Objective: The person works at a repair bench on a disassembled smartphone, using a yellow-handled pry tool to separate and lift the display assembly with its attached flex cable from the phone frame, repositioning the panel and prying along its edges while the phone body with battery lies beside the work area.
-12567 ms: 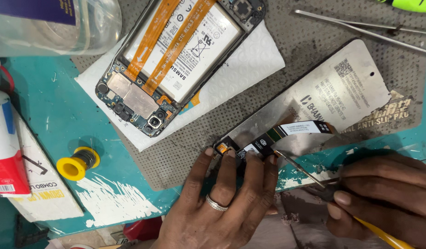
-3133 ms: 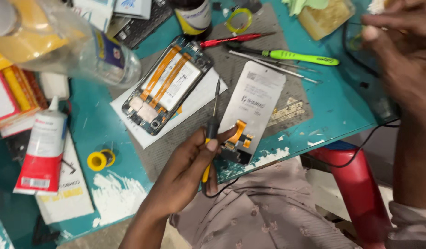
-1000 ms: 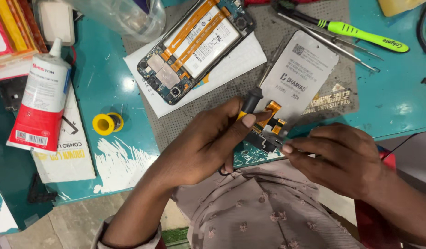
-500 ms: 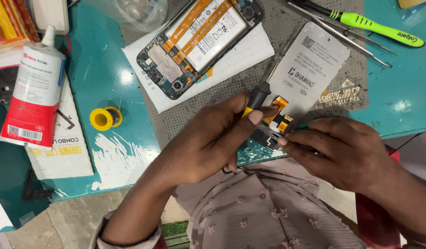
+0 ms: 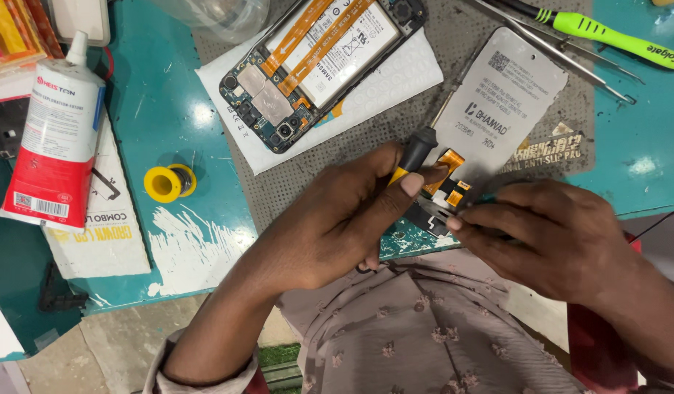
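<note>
Gripping a black-and-yellow screwdriver [image 5: 417, 153] in the left hand [image 5: 337, 219], fingers curled tight round its handle, shaft angling up across the grey mat [image 5: 424, 95]. Pressing down with the right hand [image 5: 548, 241], fingertips together on a small dark flex part [image 5: 433, 219] at the table's [image 5: 169, 87] near edge, just below an orange ribbon connector [image 5: 446, 164] hanging from the silver display panel [image 5: 501, 109]. Lying face down on the mat, that panel – carrying a small square code and dark lettering on its back. Resting further up on a white sheet [image 5: 395, 76], an opened phone [image 5: 315, 66] showing its battery, two orange strips and circuit board. Blocking part of the panel's lower corner, both hands. Lying to the upper right, a green-handled tool [image 5: 614, 40] beside thin metal tweezers [image 5: 563, 51]. Standing out on the far left, a white tube with a red lower band [image 5: 56, 138] – tipped over on white cardboard [image 5: 96, 211]. Sitting between tube and mat, a yellow spool [image 5: 165, 182] on the teal surface.
</note>
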`<state>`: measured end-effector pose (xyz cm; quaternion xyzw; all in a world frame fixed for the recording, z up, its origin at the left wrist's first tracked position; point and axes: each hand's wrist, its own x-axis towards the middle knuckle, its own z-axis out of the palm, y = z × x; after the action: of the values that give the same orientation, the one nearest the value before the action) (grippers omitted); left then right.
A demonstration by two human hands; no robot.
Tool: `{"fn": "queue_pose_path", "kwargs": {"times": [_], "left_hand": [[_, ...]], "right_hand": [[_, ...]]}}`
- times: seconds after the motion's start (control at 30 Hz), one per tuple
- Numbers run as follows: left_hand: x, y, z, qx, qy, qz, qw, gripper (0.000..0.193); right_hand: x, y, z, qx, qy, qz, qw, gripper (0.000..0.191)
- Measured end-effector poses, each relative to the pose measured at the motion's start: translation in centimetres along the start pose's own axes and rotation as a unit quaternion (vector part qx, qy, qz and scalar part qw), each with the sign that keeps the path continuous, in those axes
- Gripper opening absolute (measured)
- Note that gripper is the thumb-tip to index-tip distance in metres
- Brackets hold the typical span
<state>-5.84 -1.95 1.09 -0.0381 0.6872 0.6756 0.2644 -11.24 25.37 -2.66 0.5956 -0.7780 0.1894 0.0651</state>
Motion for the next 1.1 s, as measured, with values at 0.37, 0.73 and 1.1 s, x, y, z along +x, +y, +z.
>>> {"fn": "queue_pose_path", "kwargs": {"times": [0.37, 0.73, 1.1], "left_hand": [[-0.5, -0.8, 0.3, -0.011, 0.005, -0.032, 0.999, 0.039], [-3.0, 0.6, 5.0, -0.233, -0.010, 0.155, 0.960, 0.022], [-1.4, 1.8, 10.5, -0.377, -0.100, 0.120, 0.913, 0.029]], "right_hand": [[-3.4, 1.4, -3.6, -0.036, 0.054, 0.307, 0.949, 0.010], [-10.3, -3.4, 0.8, 0.140, 0.305, 0.445, 0.830, 0.019], [-5.8, -9.2, 12.3, 0.617, 0.438, 0.464, 0.461, 0.021]]}}
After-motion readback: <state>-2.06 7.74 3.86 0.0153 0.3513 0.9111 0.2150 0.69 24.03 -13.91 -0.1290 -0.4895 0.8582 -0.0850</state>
